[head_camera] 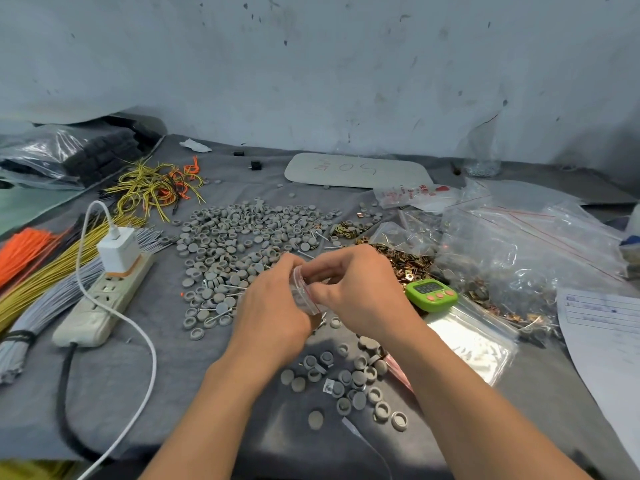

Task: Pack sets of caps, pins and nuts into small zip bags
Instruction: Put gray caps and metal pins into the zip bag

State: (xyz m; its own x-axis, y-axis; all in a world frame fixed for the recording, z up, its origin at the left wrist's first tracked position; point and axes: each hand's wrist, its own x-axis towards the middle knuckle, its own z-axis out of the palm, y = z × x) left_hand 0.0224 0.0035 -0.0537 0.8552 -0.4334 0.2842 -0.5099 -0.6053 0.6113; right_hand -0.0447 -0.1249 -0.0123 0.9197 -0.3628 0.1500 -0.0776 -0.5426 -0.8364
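Observation:
Both hands meet over the middle of the grey cloth, pinching a small clear zip bag (pixel 302 289) with a red strip at its mouth. My left hand (pixel 273 306) grips its left side and my right hand (pixel 349 289) pinches the top edge. What is inside the bag I cannot tell. A big heap of grey round caps (pixel 242 237) lies behind the hands, with thin metal pins (pixel 221 315) scattered among them. A smaller cluster of caps (pixel 349 379) sits below my wrists. Copper-coloured nuts (pixel 412 263) pile up to the right.
A green timer (pixel 431 294) and a stack of empty zip bags (pixel 474 337) lie right of my hands. Large clear bags (pixel 530 251) and a paper sheet (pixel 602 344) fill the far right. A power strip (pixel 100 299) with a white charger, cable and wire bundles (pixel 41 271) occupy the left.

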